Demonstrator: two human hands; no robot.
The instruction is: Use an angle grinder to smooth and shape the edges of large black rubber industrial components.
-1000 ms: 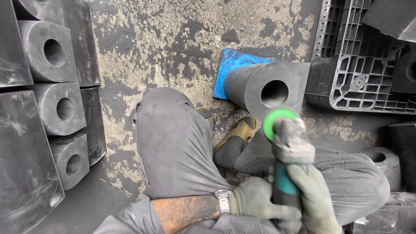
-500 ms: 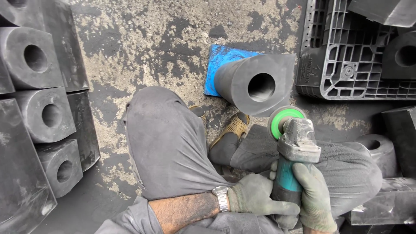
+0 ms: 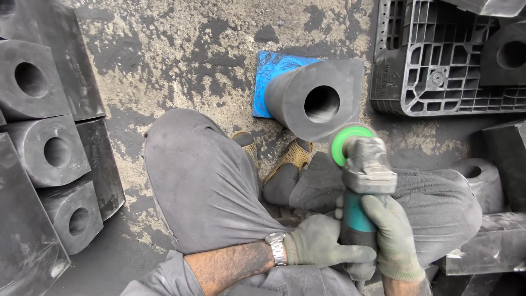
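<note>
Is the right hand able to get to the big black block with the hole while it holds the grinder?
Probably yes. The right hand grips the grinder, whose green disc sits just below the holed block, with nothing between them.

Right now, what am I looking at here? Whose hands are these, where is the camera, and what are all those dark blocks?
The camera sits on a person's head and looks down, so you see their own grey-trousered knees as they sit on the stained concrete floor. Both hands wear grey-green work gloves. The left hand and the right hand together grip a hand-held grinder with a teal body and green disc guard. Just beyond its disc lies a black rubber block with a round hole, resting on a blue mat. More such black holed blocks are stacked at the left, and a black plastic pallet lies at the upper right.
</note>
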